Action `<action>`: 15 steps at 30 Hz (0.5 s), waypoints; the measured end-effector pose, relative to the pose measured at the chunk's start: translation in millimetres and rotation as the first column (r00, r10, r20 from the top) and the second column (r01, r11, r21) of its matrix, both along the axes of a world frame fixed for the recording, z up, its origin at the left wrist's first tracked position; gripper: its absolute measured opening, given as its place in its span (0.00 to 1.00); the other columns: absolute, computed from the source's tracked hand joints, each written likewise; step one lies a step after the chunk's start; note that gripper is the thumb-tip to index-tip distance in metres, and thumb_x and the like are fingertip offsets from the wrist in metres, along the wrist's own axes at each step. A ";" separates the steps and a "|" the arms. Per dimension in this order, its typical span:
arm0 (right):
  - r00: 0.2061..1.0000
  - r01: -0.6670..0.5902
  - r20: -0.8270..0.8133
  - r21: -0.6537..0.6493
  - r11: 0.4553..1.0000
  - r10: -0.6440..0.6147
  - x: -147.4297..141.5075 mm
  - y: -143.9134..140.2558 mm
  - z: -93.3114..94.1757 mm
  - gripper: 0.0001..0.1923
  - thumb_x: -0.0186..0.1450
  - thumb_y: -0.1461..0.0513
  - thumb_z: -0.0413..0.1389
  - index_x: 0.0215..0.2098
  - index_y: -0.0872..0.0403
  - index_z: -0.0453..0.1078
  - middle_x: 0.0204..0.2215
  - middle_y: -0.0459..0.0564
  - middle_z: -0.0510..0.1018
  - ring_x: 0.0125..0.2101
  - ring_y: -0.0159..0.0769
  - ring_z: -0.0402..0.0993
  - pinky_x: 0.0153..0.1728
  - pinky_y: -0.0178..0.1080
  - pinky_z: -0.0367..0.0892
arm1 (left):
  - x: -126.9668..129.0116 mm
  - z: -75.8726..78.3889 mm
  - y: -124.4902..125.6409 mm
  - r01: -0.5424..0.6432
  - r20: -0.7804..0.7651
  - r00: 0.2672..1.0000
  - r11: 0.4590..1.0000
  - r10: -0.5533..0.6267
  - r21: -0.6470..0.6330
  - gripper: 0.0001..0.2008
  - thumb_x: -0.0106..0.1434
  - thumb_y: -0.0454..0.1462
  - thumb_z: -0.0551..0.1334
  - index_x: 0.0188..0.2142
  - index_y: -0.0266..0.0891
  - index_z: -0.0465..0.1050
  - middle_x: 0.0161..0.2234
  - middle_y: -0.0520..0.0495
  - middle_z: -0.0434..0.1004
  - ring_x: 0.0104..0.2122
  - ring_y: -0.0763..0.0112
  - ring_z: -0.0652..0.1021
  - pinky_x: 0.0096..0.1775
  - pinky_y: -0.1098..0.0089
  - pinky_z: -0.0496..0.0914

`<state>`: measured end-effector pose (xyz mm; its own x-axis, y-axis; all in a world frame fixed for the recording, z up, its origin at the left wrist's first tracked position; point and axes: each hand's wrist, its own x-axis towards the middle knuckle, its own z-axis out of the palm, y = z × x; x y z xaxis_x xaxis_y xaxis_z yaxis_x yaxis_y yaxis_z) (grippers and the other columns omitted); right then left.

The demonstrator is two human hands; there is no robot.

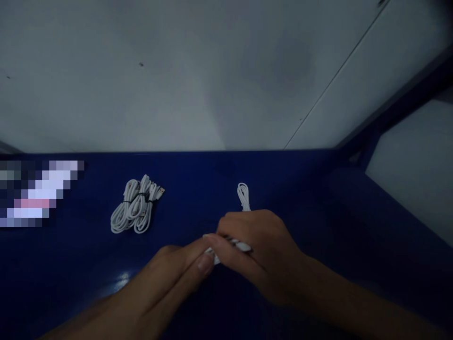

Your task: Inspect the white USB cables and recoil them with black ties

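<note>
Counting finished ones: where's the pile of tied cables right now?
In the head view, the tied cables lie on the blue table, left of both hands and apart from them, right of the blurred patch.

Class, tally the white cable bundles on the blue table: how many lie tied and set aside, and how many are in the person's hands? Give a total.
Tied bundles lying aside, left: 2
Cable held by left hand and right hand: 1
Total: 3

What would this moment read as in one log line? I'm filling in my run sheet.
left hand: grip on white cable | right hand: grip on same cable | bundled cables: on blue table, left
</note>
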<state>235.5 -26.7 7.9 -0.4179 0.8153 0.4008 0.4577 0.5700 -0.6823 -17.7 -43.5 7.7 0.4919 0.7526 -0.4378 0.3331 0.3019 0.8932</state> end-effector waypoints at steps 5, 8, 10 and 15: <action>0.936 0.268 -0.203 -0.123 0.955 -0.289 -1.6 0.4 2.9 0.17 0.83 0.57 0.47 0.50 0.53 0.77 0.23 0.39 0.72 0.21 0.29 0.69 0.22 0.33 0.63 | 19.4 -1.1 17.6 -0.200 0.225 0.947 0.970 0.228 -0.141 0.17 0.78 0.52 0.64 0.39 0.44 0.77 0.26 0.56 0.66 0.23 0.74 0.68 0.24 0.78 0.69; 0.918 0.338 -0.171 -0.133 0.932 -0.357 -3.9 -1.8 -0.5 0.10 0.80 0.63 0.51 0.51 0.54 0.74 0.22 0.36 0.69 0.18 0.28 0.66 0.19 0.32 0.60 | 26.1 -2.3 28.9 -0.211 0.420 0.864 0.957 0.278 -0.200 0.23 0.79 0.53 0.63 0.31 0.42 0.67 0.24 0.59 0.60 0.18 0.79 0.57 0.17 0.81 0.60; 0.943 0.315 -0.076 -0.108 0.943 -0.324 -6.3 -4.0 -5.6 0.07 0.76 0.67 0.55 0.49 0.54 0.73 0.22 0.34 0.68 0.17 0.27 0.65 0.20 0.32 0.61 | 28.2 -0.9 34.5 -0.245 0.492 0.811 0.947 0.317 -0.206 0.23 0.80 0.51 0.61 0.31 0.42 0.67 0.24 0.58 0.63 0.17 0.78 0.57 0.15 0.80 0.61; 0.928 0.230 0.285 0.071 0.971 -0.240 -14.6 -7.8 -22.4 0.08 0.70 0.68 0.68 0.46 0.56 0.78 0.36 0.46 0.81 0.28 0.34 0.79 0.27 0.38 0.70 | 27.8 2.0 38.0 -0.288 0.485 0.809 0.943 0.332 -0.164 0.20 0.81 0.48 0.59 0.33 0.41 0.71 0.29 0.52 0.73 0.23 0.74 0.70 0.24 0.76 0.73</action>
<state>220.8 -34.5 -14.6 -0.3182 0.8919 0.3214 0.7561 0.4433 -0.4814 10.2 -5.5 9.7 0.4051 0.8763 -0.2609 -0.2751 0.3890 0.8792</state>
